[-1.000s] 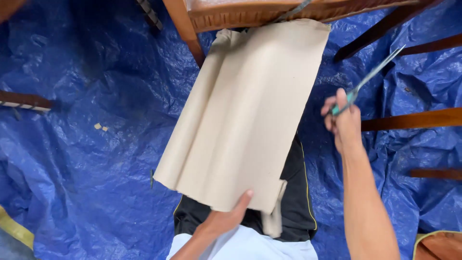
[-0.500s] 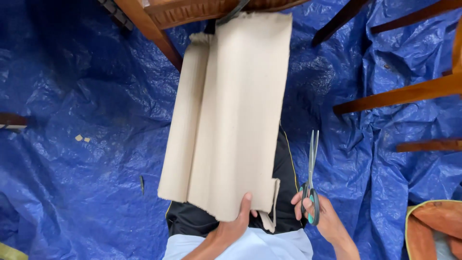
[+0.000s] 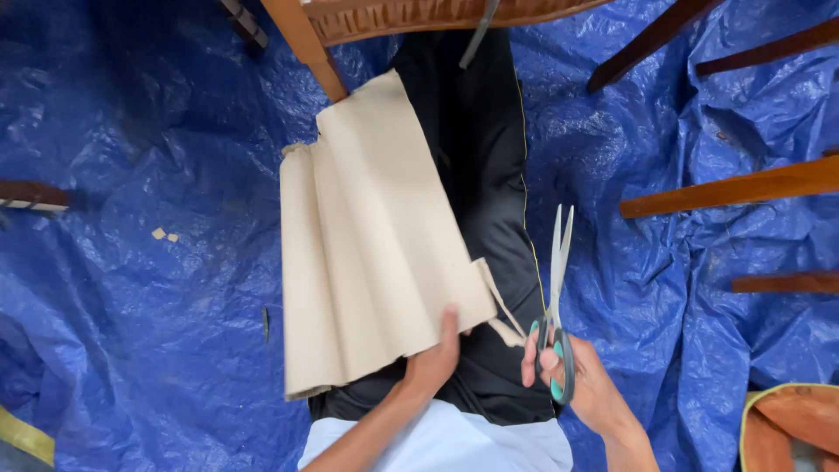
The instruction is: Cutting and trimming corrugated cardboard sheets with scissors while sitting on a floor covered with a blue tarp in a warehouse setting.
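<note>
My left hand (image 3: pixel 433 363) grips the near edge of a large creased sheet of tan cardboard (image 3: pixel 367 245), thumb on top. The sheet lies tilted over my black trouser leg (image 3: pixel 481 157). A thin torn strip hangs off the sheet's near right corner. My right hand (image 3: pixel 581 385) holds grey scissors with teal-lined handles (image 3: pixel 557 297), blades slightly apart and pointing away from me, just right of that corner. The blades do not touch the cardboard.
A crinkled blue tarp (image 3: pixel 131 262) covers the floor. Wooden chair legs and rungs (image 3: pixel 743 188) stick in from the right and top; a woven chair seat edge (image 3: pixel 411 13) is at the top. Small cardboard scraps (image 3: pixel 164 234) lie at left. An orange-brown object (image 3: pixel 791 428) sits bottom right.
My right hand brought the scissors down from the upper right to beside the cardboard's near corner. The sheet shifted left, baring the black trouser leg.
</note>
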